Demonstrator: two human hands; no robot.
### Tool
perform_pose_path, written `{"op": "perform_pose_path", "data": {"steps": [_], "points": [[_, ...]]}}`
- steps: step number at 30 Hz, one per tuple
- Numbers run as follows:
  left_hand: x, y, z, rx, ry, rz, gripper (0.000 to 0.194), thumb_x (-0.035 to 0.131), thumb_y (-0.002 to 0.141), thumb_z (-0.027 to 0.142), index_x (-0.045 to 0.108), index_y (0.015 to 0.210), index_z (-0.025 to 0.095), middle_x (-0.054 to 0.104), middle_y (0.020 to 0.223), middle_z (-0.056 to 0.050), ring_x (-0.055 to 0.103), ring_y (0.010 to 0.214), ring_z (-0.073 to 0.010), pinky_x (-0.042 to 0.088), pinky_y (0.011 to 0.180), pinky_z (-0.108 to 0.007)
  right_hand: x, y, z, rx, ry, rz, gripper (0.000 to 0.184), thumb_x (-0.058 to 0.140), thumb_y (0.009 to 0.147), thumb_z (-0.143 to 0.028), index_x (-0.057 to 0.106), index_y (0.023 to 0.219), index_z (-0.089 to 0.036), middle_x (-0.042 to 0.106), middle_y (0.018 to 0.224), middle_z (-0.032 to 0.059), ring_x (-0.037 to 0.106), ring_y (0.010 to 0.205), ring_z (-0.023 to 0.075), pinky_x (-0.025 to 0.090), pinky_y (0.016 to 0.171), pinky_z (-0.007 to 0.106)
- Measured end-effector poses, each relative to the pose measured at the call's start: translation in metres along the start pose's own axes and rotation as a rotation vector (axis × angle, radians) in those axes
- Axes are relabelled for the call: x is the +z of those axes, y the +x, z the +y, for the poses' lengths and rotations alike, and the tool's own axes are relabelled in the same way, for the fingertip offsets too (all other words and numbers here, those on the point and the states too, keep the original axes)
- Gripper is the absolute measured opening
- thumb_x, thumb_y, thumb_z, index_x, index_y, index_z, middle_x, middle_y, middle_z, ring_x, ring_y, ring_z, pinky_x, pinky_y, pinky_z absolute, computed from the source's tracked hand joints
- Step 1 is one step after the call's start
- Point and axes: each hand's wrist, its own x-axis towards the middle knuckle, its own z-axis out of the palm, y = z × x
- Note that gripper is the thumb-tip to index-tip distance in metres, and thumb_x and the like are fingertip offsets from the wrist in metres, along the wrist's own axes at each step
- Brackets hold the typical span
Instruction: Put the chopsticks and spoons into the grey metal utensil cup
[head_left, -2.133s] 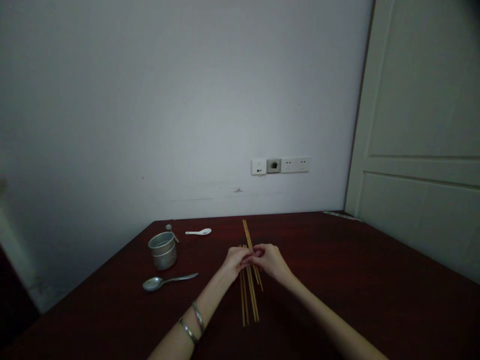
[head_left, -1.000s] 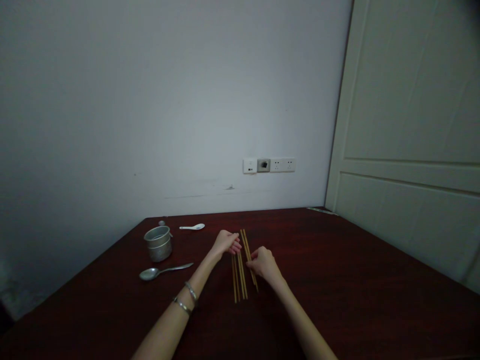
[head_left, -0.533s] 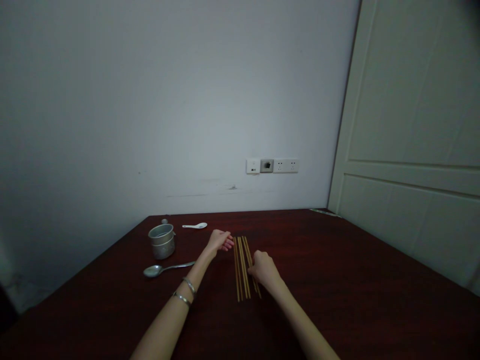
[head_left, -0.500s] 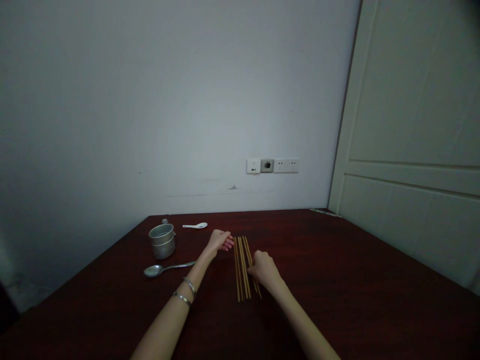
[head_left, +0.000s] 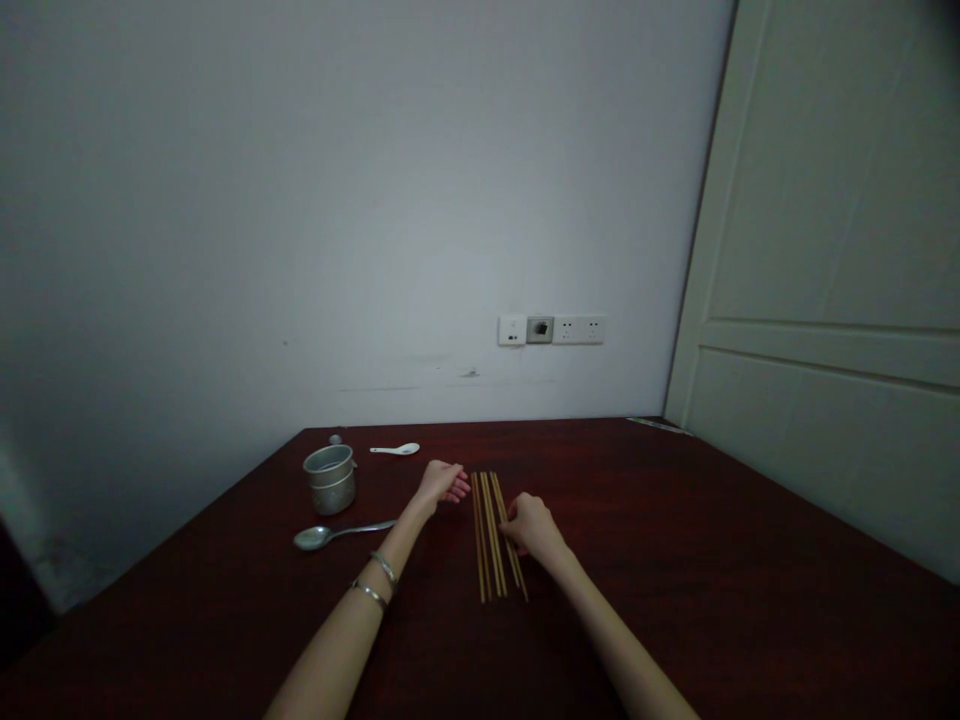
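Several thin wooden chopsticks (head_left: 489, 540) lie side by side on the dark red table (head_left: 675, 560), pointing away from me. My left hand (head_left: 442, 481) rests by their far ends on the left, fingers stretched flat toward the sticks. My right hand (head_left: 529, 527) sits on the right side of the row with its fingers curled, touching the rightmost sticks. What the fingers pinch is too small to tell. Two bracelets (head_left: 377, 581) ring my left wrist.
A small metal pot (head_left: 330, 478) stands at the back left, with a white ceramic spoon (head_left: 395, 449) behind it and a metal spoon (head_left: 337, 533) in front. The wall with sockets (head_left: 551, 329) is behind the table; a door (head_left: 832, 280) is on the right.
The chopsticks went from a crossed bundle held between both hands to a neat parallel row. My hands moved apart, the left to the far ends, the right to the row's right side.
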Motion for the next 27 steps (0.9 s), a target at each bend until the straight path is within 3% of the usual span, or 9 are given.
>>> {"op": "perform_pose_path", "data": {"steps": [5,13,19,23,27], "points": [[0.0,0.0,-0.002,-0.017,0.001,0.001,0.021,0.043,0.078,0.024,0.054,0.066,0.01,0.06,0.052,-0.006,0.051,0.039,-0.0092,0.04,0.042,-0.02,0.003,-0.001,0.001,0.045,0.152,-0.066,0.015,0.059,0.06,-0.017,0.057,0.075,-0.013,0.064,0.083,0.0101,0.061,0.052,0.0152,0.042,0.034,0.017],[-0.001,0.002,-0.001,0.007,-0.022,0.007,0.02,0.046,0.077,0.025,0.055,0.067,0.01,0.061,0.053,-0.005,0.051,0.038,-0.0086,0.04,0.041,-0.019,-0.008,0.004,0.003,0.047,0.134,-0.067,0.019,0.056,0.067,-0.027,0.06,0.077,-0.011,0.065,0.082,0.0122,0.06,0.047,0.0144,0.041,0.034,0.018],[-0.007,-0.016,0.035,0.151,-0.001,0.001,0.023,0.046,0.078,0.031,0.056,0.073,0.011,0.063,0.059,-0.006,0.052,0.041,-0.0078,0.039,0.039,-0.017,-0.024,0.02,-0.003,-0.103,0.001,0.007,0.018,0.049,0.07,-0.024,0.064,0.071,-0.013,0.066,0.07,0.0091,0.061,0.05,0.0137,0.04,0.045,0.018],[-0.024,-0.041,0.065,0.306,0.219,-0.032,0.02,0.05,0.073,0.027,0.06,0.072,0.01,0.064,0.064,-0.007,0.053,0.045,-0.0087,0.038,0.039,-0.017,-0.038,0.032,-0.013,-0.206,-0.029,0.026,0.021,0.048,0.071,-0.023,0.066,0.07,-0.015,0.066,0.069,0.0081,0.062,0.057,0.0148,0.04,0.051,0.019],[-0.06,-0.059,0.075,0.347,0.574,-0.035,0.017,0.055,0.065,0.022,0.065,0.071,0.01,0.065,0.065,-0.006,0.054,0.049,-0.0098,0.037,0.042,-0.016,-0.051,0.044,-0.021,-0.262,-0.037,0.019,0.021,0.048,0.071,-0.023,0.068,0.073,-0.016,0.067,0.071,0.0076,0.062,0.061,0.0156,0.04,0.055,0.02]]}}
